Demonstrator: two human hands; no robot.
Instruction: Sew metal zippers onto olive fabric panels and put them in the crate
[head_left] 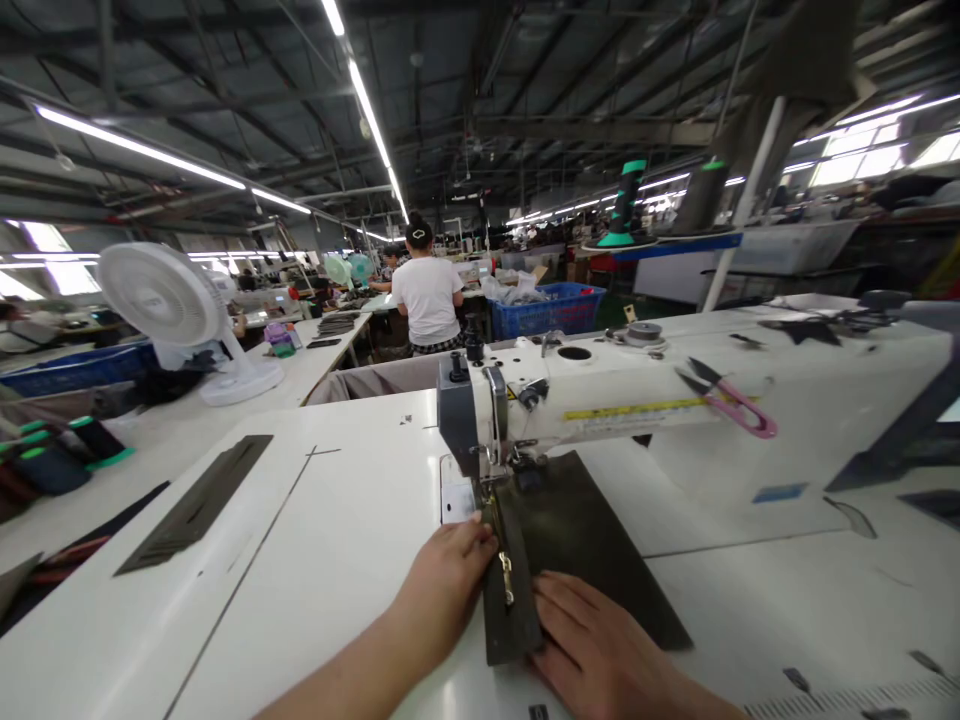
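A dark olive panel (581, 540) lies under the sewing machine head (487, 430). Along its left side runs a narrow strip with a zipper, whose gold zipper pull (507, 578) faces up. My left hand (446, 575) is closed at the strip's left edge, fingertips just in front of the presser foot. On the right, my right hand (592, 640) presses bent fingers against the strip's edge, over the near part of the panel. Its thumb is partly hidden. The needle area is too small to make out clearly.
Pink-handled snips (739, 408) rest against the machine arm. Left on the table is a stack of dark strips (199, 500). Beyond stand a white fan (161, 295), thread cones (56, 465), a blue crate (551, 310) and a person in a white shirt (427, 300).
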